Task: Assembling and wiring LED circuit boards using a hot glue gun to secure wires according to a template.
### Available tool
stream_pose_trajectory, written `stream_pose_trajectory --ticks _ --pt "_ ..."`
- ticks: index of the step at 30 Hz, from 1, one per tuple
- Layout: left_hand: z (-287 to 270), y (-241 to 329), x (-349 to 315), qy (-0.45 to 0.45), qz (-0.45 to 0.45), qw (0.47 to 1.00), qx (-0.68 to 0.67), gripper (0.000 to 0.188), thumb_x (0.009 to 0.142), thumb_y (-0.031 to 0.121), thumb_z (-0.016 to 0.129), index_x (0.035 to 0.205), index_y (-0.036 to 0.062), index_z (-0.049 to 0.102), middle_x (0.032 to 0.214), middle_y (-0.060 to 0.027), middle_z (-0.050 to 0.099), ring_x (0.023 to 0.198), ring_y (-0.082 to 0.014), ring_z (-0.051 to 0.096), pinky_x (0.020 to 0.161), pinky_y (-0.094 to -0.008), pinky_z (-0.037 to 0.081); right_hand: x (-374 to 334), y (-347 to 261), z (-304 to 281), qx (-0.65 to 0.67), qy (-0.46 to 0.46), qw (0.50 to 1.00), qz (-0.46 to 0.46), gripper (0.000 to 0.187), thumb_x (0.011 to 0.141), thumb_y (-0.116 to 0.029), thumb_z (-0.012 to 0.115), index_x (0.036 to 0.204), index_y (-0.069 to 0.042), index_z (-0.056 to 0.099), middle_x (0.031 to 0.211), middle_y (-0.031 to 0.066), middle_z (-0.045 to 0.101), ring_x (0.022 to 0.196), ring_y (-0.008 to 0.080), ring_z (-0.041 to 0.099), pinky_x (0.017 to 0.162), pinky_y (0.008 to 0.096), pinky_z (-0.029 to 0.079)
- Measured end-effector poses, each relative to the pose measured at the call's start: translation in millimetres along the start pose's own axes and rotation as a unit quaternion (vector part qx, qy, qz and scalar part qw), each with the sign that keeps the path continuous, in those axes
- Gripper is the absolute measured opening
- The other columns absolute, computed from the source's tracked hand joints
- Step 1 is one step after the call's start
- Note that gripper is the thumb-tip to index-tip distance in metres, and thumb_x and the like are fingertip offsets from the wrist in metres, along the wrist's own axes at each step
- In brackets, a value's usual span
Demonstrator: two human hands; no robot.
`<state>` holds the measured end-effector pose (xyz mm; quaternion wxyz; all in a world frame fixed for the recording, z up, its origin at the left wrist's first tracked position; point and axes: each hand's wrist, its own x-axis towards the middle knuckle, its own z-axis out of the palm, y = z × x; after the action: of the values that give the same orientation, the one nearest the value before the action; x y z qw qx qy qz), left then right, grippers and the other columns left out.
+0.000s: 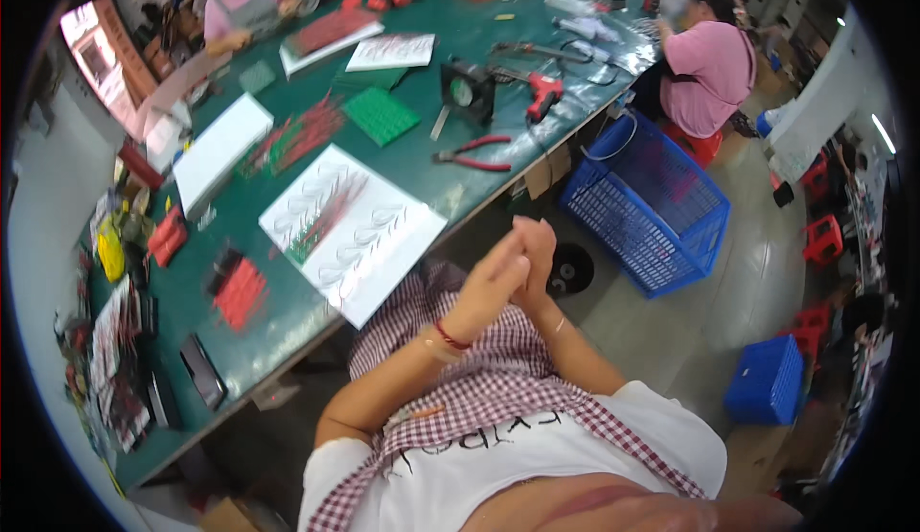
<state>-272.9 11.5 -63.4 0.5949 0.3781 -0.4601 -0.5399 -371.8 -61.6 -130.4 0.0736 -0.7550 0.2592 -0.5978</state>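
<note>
My left hand [492, 288], with a red cord bracelet at the wrist, is pressed against my right hand [537, 256] in front of my checked apron [498, 340]. Both hands' fingers are closed together, and whatever lies between the palms, if anything, is hidden. Just left of them, a white board [383, 254] rests at the table edge, bearing rows of thin dark curved wires and a bunch of red and green pieces. Pliers with red handles [479, 153] lie beyond my hands on the green table [297, 340].
A red gun-shaped tool [544, 98] and a black square-framed device [468, 91] sit farther along. A green block [381, 115], a white box [222, 153] and a phone [203, 371] are also on the table. A blue basket [652, 206] stands right; two people in pink work beyond.
</note>
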Motion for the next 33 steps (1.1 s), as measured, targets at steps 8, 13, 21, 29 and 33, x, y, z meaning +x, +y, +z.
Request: stream_pose_trajectory --ticks 8,13,21,29,33 --pt "-79 62 -95 0.012 -0.093 0.988 0.127 0.03 0.095 0.015 0.048 0.072 -0.0014 0.059 0.067 -0.0046 0.062 0.057 -0.0082 0.055 0.054 -0.0226 0.044 -63 18 -27 0.104 -0.165 0.899 0.393 0.015 0.094 -0.01 0.048 0.091 0.0 0.058 0.071 0.0053 0.059 0.065 0.0125 0.057 0.063 0.026 0.046" --pt "-126 58 -150 0.1 -0.122 0.979 0.131 0.03 0.098 0.017 0.044 0.077 -0.0012 0.056 0.071 -0.0055 0.062 0.06 -0.0096 0.057 0.058 -0.0235 0.047 -31 28 -27 0.11 -0.233 0.894 0.366 0.019 0.096 -0.012 0.045 0.088 0.001 0.056 0.074 0.0052 0.059 0.066 0.0115 0.058 0.065 0.0251 0.046" --pt "-222 66 -103 0.353 0.032 0.883 0.309 0.012 0.087 0.012 0.057 0.093 0.0011 0.06 0.085 -0.0062 0.063 0.082 -0.0163 0.06 0.074 -0.0309 0.048 56 -36 73 0.277 -0.135 0.916 0.256 0.017 0.092 -0.01 0.05 0.077 0.0 0.052 0.092 0.0102 0.062 0.095 0.0194 0.058 0.078 0.025 0.044" --pt "-255 34 -52 0.247 -0.061 0.639 0.726 0.025 0.073 0.013 0.064 0.097 0.0079 0.062 0.11 -0.0096 0.058 0.103 -0.0278 0.053 0.084 -0.0413 0.043 71 -14 138 0.108 -0.452 0.872 0.152 0.018 0.092 -0.01 0.048 0.106 0.0 0.05 0.126 0.0177 0.052 0.111 0.0319 0.051 0.097 0.0346 0.038" --pt "-217 30 -72 0.193 -0.002 0.655 0.73 0.027 0.074 0.013 0.063 0.099 0.0039 0.06 0.123 -0.0101 0.053 0.116 -0.0281 0.048 0.091 -0.0412 0.041 52 -4 150 0.045 -0.344 0.919 0.188 0.031 0.091 -0.015 0.049 0.117 0.003 0.049 0.131 0.019 0.047 0.125 0.0344 0.042 0.103 0.037 0.032"
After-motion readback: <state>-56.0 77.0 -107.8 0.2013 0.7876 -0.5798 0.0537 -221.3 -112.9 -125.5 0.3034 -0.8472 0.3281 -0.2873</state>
